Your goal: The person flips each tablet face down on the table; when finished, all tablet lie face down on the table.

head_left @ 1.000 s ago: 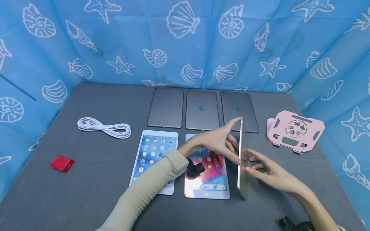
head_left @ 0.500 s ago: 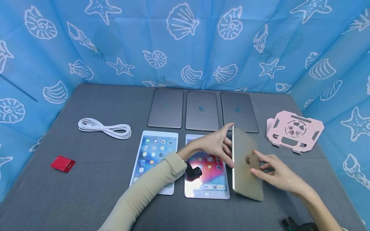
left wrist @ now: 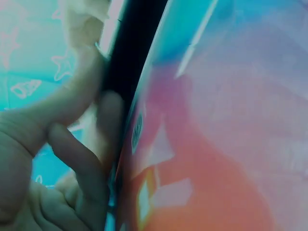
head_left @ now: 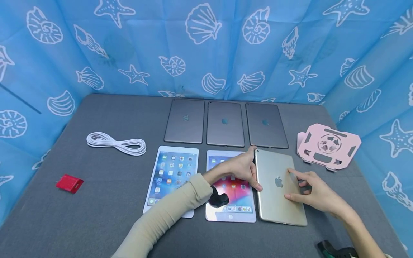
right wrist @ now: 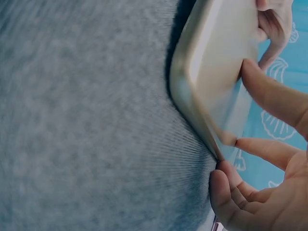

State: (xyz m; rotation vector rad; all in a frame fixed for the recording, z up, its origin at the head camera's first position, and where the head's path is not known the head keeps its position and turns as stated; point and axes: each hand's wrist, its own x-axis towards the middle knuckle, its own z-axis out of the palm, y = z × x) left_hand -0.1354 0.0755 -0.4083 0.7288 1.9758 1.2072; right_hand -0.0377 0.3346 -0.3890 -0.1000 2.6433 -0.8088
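Note:
A gold tablet (head_left: 279, 209) lies back up, close over the table, to the right of a white tablet with a lit pink and red screen (head_left: 238, 206). My left hand (head_left: 240, 167) holds its left edge, thumb and forefinger spread along the side. Over the lit tablet stretches my left forearm, hiding part of the screen. My right hand (head_left: 317, 191) has thumb and forefinger on the gold back (right wrist: 216, 62). Its other fingers (right wrist: 224, 190) bend at the right edge, down by the cloth. The lit screen (left wrist: 231, 134) fills much of the left wrist view.
Several dark tablets, one of them a grey tablet (head_left: 224, 123), lie back up in a row behind. Another lit tablet (head_left: 175, 170) is at the left, partly under my sleeve. Farther left are a white cable (head_left: 114, 142) and a red charger (head_left: 69, 183). A pink stand (head_left: 342, 143) sits right.
The gold tablet has turned from standing on edge to almost flat, its back now facing up. Both hands have gone with it, the left one shifting slightly left and down.

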